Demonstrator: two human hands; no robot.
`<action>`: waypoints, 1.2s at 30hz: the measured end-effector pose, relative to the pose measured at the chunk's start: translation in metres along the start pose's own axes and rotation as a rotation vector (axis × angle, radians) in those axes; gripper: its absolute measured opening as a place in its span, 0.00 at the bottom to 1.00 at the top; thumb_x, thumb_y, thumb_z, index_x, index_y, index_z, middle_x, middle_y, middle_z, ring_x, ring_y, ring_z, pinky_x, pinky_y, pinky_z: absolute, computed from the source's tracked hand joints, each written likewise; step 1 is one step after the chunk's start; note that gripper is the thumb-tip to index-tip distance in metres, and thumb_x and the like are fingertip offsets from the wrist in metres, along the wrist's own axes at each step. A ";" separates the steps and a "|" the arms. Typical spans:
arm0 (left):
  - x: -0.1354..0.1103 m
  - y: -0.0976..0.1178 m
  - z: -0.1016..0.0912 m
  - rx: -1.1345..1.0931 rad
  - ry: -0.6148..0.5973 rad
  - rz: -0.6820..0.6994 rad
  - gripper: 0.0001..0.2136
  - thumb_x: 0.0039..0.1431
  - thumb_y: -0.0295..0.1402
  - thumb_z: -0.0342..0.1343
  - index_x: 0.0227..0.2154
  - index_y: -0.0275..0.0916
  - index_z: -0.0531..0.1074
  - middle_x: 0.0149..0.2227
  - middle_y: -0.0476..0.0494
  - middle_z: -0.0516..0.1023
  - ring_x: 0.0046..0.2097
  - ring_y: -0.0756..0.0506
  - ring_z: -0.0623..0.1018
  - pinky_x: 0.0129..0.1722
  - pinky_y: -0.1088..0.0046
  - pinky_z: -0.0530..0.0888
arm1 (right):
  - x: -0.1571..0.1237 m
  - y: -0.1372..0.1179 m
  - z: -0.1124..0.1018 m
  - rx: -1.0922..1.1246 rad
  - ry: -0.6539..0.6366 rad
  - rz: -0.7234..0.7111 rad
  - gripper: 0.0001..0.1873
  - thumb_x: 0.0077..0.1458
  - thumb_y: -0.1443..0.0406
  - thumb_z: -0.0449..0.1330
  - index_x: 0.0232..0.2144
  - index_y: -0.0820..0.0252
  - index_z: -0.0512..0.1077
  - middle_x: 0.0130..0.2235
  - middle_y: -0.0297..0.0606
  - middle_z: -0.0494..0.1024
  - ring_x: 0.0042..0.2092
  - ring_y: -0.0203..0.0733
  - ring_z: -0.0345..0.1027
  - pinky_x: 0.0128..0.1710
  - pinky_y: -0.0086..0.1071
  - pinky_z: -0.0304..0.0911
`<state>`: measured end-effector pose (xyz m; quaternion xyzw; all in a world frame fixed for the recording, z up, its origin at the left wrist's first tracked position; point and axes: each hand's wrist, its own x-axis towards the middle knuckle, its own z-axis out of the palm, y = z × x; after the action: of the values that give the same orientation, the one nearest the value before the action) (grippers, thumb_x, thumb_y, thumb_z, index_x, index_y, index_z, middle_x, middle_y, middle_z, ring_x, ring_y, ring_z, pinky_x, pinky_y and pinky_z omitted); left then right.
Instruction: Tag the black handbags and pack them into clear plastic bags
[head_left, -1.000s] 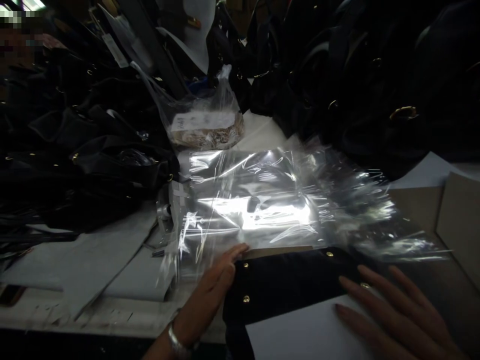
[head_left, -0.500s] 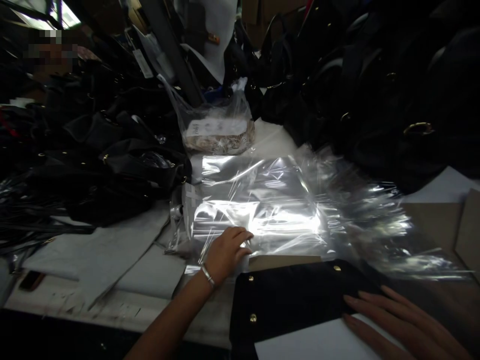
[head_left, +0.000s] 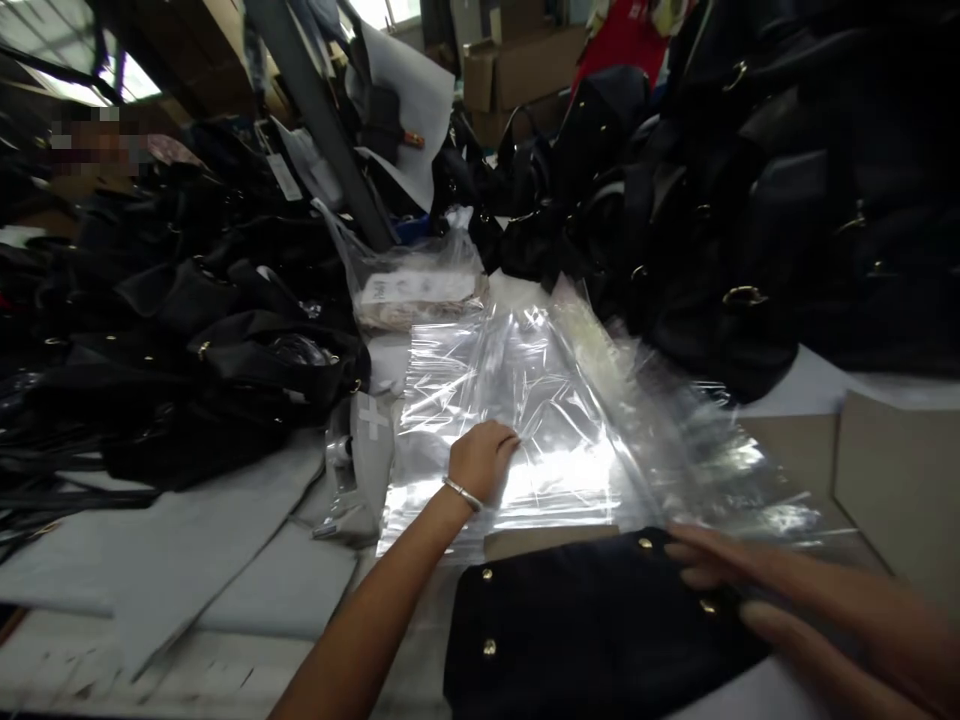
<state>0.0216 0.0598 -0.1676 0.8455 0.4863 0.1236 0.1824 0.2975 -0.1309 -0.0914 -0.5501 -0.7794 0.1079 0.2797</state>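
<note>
My left hand (head_left: 484, 462), with a silver bangle at the wrist, is closed with its fingertips bunched on a clear plastic bag (head_left: 555, 400). That plastic lies creased and shiny in a flat stack at the middle of the table. Nearest me is a black bag (head_left: 577, 630) with gold studs, lying flat just below the plastic. My right hand (head_left: 735, 575), slightly blurred, grips the black bag's right end, fingers at its upper edge and thumb lower down. White paper (head_left: 757, 695) shows beneath its lower right edge.
Black bags pile up at left (head_left: 247, 380) and right (head_left: 750, 250). A knotted plastic bag (head_left: 420, 290) with a labelled bundle sits behind the stack. A dark metal post (head_left: 322, 120) slants behind it. Brown cardboard (head_left: 900, 480) lies at right, white sheets (head_left: 217, 560) at left.
My left hand has moved slightly up and right, its fingers closing and the plastic wrinkling. My right hand has shifted from lying flat on the black bag and paper to the bag's right end.
</note>
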 end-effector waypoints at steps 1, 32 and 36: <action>-0.001 0.003 0.001 0.007 0.008 0.002 0.11 0.65 0.37 0.48 0.35 0.41 0.75 0.37 0.47 0.77 0.42 0.46 0.74 0.40 0.70 0.67 | 0.011 0.001 -0.005 0.071 -0.070 0.052 0.22 0.62 0.57 0.53 0.57 0.47 0.67 0.46 0.33 0.80 0.41 0.45 0.77 0.36 0.30 0.75; -0.027 -0.009 0.004 -0.253 -0.069 0.179 0.26 0.41 0.44 0.70 0.44 0.43 0.71 0.58 0.43 0.69 0.57 0.39 0.69 0.55 0.62 0.68 | 0.149 0.078 0.064 -0.123 -0.587 0.037 0.09 0.58 0.62 0.56 0.38 0.53 0.75 0.35 0.35 0.80 0.37 0.43 0.72 0.33 0.31 0.56; -0.029 -0.006 0.009 -0.167 0.012 0.160 0.07 0.52 0.34 0.64 0.34 0.43 0.76 0.49 0.46 0.75 0.50 0.43 0.72 0.50 0.66 0.70 | 0.146 0.076 0.063 -0.174 -0.567 -0.046 0.10 0.59 0.65 0.55 0.38 0.52 0.76 0.36 0.36 0.80 0.39 0.45 0.72 0.35 0.32 0.57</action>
<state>0.0057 0.0354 -0.1789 0.8627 0.4065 0.1827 0.2389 0.2888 0.0401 -0.1330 -0.5019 -0.8452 0.1836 0.0048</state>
